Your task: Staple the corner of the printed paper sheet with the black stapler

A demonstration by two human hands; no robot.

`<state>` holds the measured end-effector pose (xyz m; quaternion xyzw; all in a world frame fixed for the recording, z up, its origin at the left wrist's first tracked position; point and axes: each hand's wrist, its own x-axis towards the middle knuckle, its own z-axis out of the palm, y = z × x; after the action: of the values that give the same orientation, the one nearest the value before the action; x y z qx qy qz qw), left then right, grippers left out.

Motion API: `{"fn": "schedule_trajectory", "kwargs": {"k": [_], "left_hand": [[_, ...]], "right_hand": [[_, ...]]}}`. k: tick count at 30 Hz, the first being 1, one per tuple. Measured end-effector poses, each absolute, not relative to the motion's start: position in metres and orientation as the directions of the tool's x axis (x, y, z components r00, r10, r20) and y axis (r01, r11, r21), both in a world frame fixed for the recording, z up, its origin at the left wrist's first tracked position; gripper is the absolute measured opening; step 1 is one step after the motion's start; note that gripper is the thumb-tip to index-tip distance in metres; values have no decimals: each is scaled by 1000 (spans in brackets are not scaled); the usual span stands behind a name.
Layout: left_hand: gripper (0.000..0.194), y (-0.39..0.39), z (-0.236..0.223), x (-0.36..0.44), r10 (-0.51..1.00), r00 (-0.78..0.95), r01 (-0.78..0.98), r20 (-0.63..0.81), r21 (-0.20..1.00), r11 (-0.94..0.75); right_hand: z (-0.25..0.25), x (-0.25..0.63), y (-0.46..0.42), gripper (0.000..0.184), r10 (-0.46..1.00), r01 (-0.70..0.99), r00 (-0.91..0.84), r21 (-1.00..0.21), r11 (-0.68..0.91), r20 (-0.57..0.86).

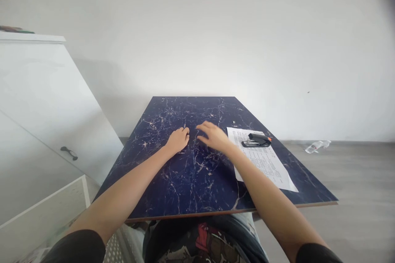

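My left hand [178, 139] rests on the dark blue marbled table [185, 189], near its middle. Its fingers are curled in, and whatever they hold, if anything, is hidden. Just to the right, my right hand [214, 135] hovers over or touches the tabletop with fingers and thumb apart, slightly blurred, nothing visible between them. Beyond my right wrist lie printed paper sheets [265, 164], partly covered by my forearm. On their upper part sits a black stapler [256, 140] with an orange bit at its right end.
A tiny light-coloured piece [233, 122] lies on the table above the paper. To the left stands a white cabinet [40, 90] with a dark handle [69, 153]. Crumpled clear plastic [317, 146] is on the grey floor at right. A white wall [197, 37] closes off the far side.
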<state>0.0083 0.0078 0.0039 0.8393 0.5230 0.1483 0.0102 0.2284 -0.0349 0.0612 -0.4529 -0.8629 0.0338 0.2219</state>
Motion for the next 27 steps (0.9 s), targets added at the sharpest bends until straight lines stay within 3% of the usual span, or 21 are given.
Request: {"fn": "schedule_trajectory", "kwargs": {"k": [2, 5, 10, 13, 16, 19, 21, 24, 27], "left_hand": [[21, 7, 4, 9, 879, 409, 873, 244, 175, -455], [21, 7, 4, 9, 881, 406, 875, 241, 176, -451], [20, 9, 3, 7, 871, 413, 865, 265, 184, -466], [18, 5, 14, 8, 871, 394, 841, 293, 267, -470], [45, -22, 34, 27, 841, 405, 762, 358, 376, -527], [49, -81, 46, 65, 664, 569, 520, 485, 414, -747], [42, -132, 40, 92, 416, 766, 239, 490, 384, -892], [35, -197, 16, 121, 109, 935, 22, 337, 252, -967], [37, -222, -10, 134, -50, 996, -69, 67, 333, -941]], "right_hand": [[80, 273, -37, 49, 828, 774, -408, -336, 537, 385], [93, 362, -43, 57, 868, 816, -356, -337, 469, 345], [64, 489, -56, 75, 948, 797, -210, -521, 307, 238], [35, 511, -60, 67, 957, 771, -246, -566, 291, 156], [18, 499, -57, 55, 955, 815, -254, -497, 298, 156], [17, 473, -49, 49, 946, 843, -278, -431, 322, 164], [20, 447, -43, 43, 927, 832, -335, -409, 374, 166], [22, 394, -31, 35, 895, 793, -405, -416, 446, 189], [21, 326, -19, 31, 856, 735, -469, -441, 515, 218]]}}
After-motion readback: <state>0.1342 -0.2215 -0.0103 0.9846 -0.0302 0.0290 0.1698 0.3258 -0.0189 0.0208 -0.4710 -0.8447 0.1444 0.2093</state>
